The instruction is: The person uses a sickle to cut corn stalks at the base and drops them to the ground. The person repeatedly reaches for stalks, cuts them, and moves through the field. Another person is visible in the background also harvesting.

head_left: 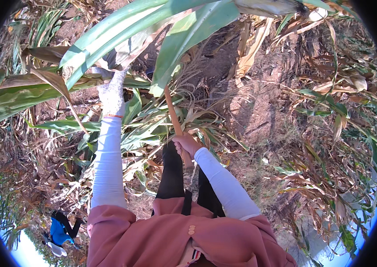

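My right hand [187, 146] is closed around a wooden tool handle [173, 111], low in front of my legs. The handle's far end runs up behind a broad green corn leaf [188, 36], so what it carries there is hidden. My left arm, in a white sleeve and a whitish knitted glove or cuff [112, 90], reaches forward among corn leaves. Leaves and a pale husk cover the fingers of my left hand, and its grip does not show. An ear of corn in its husk [268, 7] lies across the top of the view.
Cut green and dry corn stalks [148, 133] lie heaped before my legs. Bare reddish soil [255, 110] shows right of centre. More corn plants [328, 187] line the right side. A person in blue [60, 230] is bent over at the lower left.
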`<action>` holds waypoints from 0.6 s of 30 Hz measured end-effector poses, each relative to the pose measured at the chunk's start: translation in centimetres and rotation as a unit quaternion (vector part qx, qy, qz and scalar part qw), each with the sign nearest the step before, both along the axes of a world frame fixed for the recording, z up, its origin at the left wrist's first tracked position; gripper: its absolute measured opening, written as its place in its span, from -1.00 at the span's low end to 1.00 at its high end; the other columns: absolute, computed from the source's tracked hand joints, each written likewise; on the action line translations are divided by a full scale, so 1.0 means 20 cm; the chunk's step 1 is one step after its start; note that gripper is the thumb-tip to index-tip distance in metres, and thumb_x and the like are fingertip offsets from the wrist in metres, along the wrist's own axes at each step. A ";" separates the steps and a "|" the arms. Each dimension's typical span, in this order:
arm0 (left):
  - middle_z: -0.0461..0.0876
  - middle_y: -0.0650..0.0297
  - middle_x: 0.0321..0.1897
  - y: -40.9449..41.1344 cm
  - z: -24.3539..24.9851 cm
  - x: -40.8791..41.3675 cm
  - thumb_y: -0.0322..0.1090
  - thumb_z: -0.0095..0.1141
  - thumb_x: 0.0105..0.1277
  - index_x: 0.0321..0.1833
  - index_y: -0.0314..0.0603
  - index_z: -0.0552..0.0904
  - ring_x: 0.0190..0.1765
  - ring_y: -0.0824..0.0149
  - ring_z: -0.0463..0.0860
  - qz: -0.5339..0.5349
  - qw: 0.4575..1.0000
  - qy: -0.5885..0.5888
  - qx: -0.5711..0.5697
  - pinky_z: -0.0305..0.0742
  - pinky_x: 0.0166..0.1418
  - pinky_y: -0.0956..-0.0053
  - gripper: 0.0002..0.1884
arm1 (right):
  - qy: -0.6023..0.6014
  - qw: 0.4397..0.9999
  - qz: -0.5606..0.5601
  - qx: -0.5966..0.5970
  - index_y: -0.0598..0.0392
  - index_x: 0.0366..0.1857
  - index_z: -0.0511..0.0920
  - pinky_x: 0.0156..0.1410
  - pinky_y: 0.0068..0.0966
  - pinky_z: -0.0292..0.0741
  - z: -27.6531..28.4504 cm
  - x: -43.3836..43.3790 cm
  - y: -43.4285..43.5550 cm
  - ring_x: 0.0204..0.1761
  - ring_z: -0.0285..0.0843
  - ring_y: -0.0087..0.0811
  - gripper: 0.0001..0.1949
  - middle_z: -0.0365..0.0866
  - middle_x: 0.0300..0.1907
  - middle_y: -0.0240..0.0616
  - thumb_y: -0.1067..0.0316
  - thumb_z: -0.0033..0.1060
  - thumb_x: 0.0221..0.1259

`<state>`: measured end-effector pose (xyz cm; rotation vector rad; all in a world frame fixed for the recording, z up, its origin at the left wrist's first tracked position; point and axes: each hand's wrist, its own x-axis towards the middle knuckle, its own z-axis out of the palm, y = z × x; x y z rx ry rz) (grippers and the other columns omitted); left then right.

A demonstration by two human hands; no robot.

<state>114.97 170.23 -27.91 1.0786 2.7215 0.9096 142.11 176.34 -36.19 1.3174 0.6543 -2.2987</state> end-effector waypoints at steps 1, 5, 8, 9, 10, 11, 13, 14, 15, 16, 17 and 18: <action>0.55 0.03 -0.04 0.02 0.01 -0.05 -0.51 -0.08 0.22 0.08 -0.25 0.51 0.02 0.07 0.50 -0.007 0.981 0.052 -0.187 0.24 0.18 0.23 -0.66 | -0.019 0.999 -0.003 -0.043 0.07 -0.64 0.31 -0.66 -0.58 0.27 -0.04 -0.06 -0.02 -0.75 0.26 -0.57 -0.79 0.29 -0.74 -0.43 0.40 0.06 0.10; 0.60 0.14 -0.40 -0.03 0.00 -0.07 -0.48 -0.12 0.27 -0.07 -0.26 0.54 -0.26 0.11 0.55 0.010 0.990 0.069 -0.119 0.33 0.02 0.25 -0.78 | -0.018 0.993 -0.043 -0.108 0.03 -0.71 0.30 -0.66 -0.57 0.25 -0.07 -0.08 -0.11 -0.78 0.24 -0.56 -0.74 0.27 -0.78 -0.45 0.37 0.09 0.10; 0.40 0.39 -0.62 -0.16 -0.01 0.00 -0.20 -0.14 0.42 -0.16 -0.28 0.54 -0.50 0.51 0.36 0.184 0.861 -0.363 0.306 0.41 -0.20 0.56 -0.72 | -0.069 0.989 -0.072 -0.112 -0.01 -0.73 0.29 -0.66 -0.58 0.23 -0.05 -0.04 -0.15 -0.79 0.23 -0.55 -0.73 0.27 -0.80 -0.45 0.38 0.09 0.09; 0.36 0.41 -0.65 -0.23 0.01 0.02 -0.21 -0.15 0.42 -0.17 -0.28 0.53 -0.53 0.50 0.33 0.153 0.854 -0.362 0.339 0.41 -0.20 0.56 -0.73 | -0.021 0.988 -0.080 -0.130 -0.01 -0.73 0.29 -0.67 -0.58 0.23 -0.03 -0.04 -0.15 -0.79 0.23 -0.56 -0.73 0.27 -0.80 -0.46 0.38 0.09 0.09; 0.33 0.41 -0.66 -0.31 0.00 0.03 -0.22 -0.15 0.42 -0.16 -0.28 0.53 -0.53 0.49 0.31 0.208 0.839 -0.375 0.334 0.41 -0.19 0.54 -0.73 | -0.010 0.988 -0.087 -0.129 -0.02 -0.73 0.28 -0.67 -0.58 0.22 -0.01 -0.06 -0.15 -0.79 0.22 -0.56 -0.73 0.27 -0.80 -0.46 0.39 0.08 0.08; 0.30 0.42 -0.66 -0.39 -0.01 0.04 -0.22 -0.15 0.43 -0.15 -0.28 0.53 -0.53 0.49 0.30 0.230 0.818 -0.385 0.359 0.41 -0.18 0.53 -0.74 | 0.011 0.984 -0.093 -0.152 -0.02 -0.74 0.28 -0.67 -0.59 0.22 0.01 -0.08 -0.16 -0.80 0.22 -0.56 -0.73 0.27 -0.80 -0.46 0.39 0.07 0.07; 0.29 0.42 -0.66 -0.56 -0.08 0.07 -0.23 -0.12 0.41 -0.14 -0.26 0.52 -0.52 0.48 0.30 0.217 0.766 -0.399 0.455 0.41 -0.18 0.50 -0.76 | -0.020 0.987 -0.086 -0.135 -0.02 -0.74 0.28 -0.67 -0.58 0.22 0.09 -0.08 -0.16 -0.80 0.21 -0.55 -0.74 0.28 -0.79 -0.44 0.39 0.07 0.06; 0.38 0.37 -0.59 -0.65 -0.11 0.07 -0.27 -0.08 0.38 -0.10 -0.26 0.52 -0.45 0.43 0.38 0.217 0.884 -0.246 0.333 0.42 -0.11 0.47 -0.78 | -0.018 0.984 -0.104 -0.141 -0.01 -0.74 0.28 -0.67 -0.58 0.23 0.14 -0.08 -0.15 -0.79 0.21 -0.55 -0.74 0.26 -0.79 -0.44 0.39 0.07 0.06; 0.41 0.30 -0.45 -0.75 -0.11 0.08 -0.28 -0.08 0.37 -0.04 -0.25 0.48 -0.35 0.38 0.43 0.241 0.875 -0.261 0.329 0.43 -0.07 0.44 -0.78 | -0.057 0.981 -0.124 -0.136 0.00 -0.73 0.28 -0.68 -0.58 0.23 0.20 -0.04 -0.14 -0.78 0.21 -0.55 -0.74 0.25 -0.79 -0.44 0.39 0.07 0.06; 0.45 0.23 -0.30 -0.84 -0.10 0.09 -0.30 -0.08 0.36 0.01 -0.25 0.43 -0.25 0.32 0.48 0.264 0.865 -0.276 0.325 0.43 -0.03 0.41 -0.75 | -0.006 0.989 -0.097 -0.113 0.01 -0.69 0.30 -0.66 -0.64 0.23 0.27 0.04 -0.14 -0.76 0.21 -0.59 -0.76 0.26 -0.75 -0.47 0.38 0.09 0.08; 0.44 0.17 -0.16 -0.95 -0.04 0.07 -0.28 -0.11 0.37 0.07 -0.25 0.37 -0.16 0.28 0.48 0.270 0.879 -0.279 0.277 0.43 0.00 0.36 -0.71 | 0.018 0.994 -0.071 -0.077 0.01 -0.64 0.32 -0.63 -0.69 0.23 0.36 0.14 -0.15 -0.74 0.21 -0.62 -0.78 0.27 -0.72 -0.49 0.37 0.10 0.10; 0.44 0.11 -0.03 -1.04 0.05 0.06 -0.26 -0.15 0.37 0.14 -0.25 0.31 -0.06 0.24 0.49 0.274 0.891 -0.282 0.228 0.42 0.03 0.31 -0.66 | -0.013 0.998 -0.062 -0.029 0.04 -0.58 0.33 -0.65 -0.65 0.24 0.45 0.29 -0.16 -0.73 0.22 -0.61 -0.83 0.27 -0.70 -0.49 0.38 0.09 0.09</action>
